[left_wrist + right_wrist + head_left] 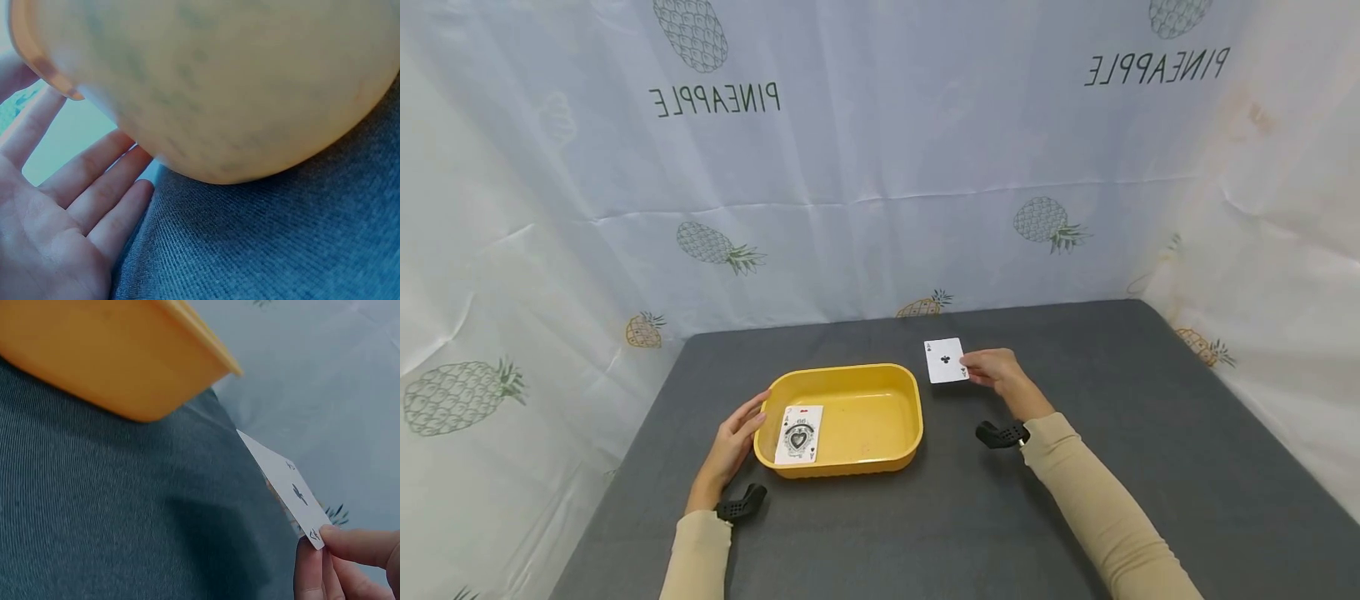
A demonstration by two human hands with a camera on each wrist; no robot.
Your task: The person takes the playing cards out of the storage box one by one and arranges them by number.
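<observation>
An ace of clubs (945, 362) is pinched by its edge between the thumb and fingers of my right hand (997, 372). The right wrist view shows the card (282, 481) tilted in the air, its shadow on the dark cloth below. Left of it stands a yellow tray (872, 460). My left hand (735, 442) rests at the tray's left end, with extended fingers (94, 165) against the outer wall and fingertips at the rim. Inside the tray's left part lies an ornate ace of spades (798, 442), over another card with a red mark showing at the top edge.
A dark grey cloth (880, 533) covers the table. Behind it and along both sides hang white curtains (880, 150) printed with pineapples. Black bands (741, 503) circle both wrists. Most of the tray's right part is bare yellow floor.
</observation>
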